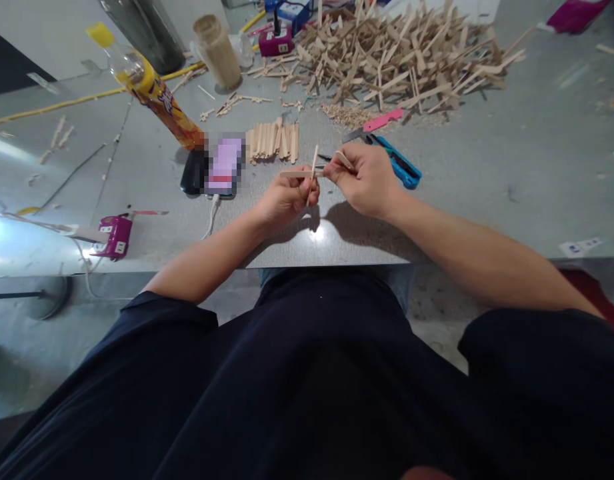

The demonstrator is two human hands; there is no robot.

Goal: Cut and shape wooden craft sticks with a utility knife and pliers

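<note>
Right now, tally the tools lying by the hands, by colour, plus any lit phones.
Pink tool: 1
Blue tool: 1
Lit phone: 1
Total: 3

One left hand [285,199], one right hand [367,180], one phone [221,167], one bottle [151,87], one stick pile [397,57].

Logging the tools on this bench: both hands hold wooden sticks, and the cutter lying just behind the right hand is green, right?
No. The head view shows the cutter behind the right hand is blue, not green. The left hand and right hand do both hold wooden sticks.
</note>
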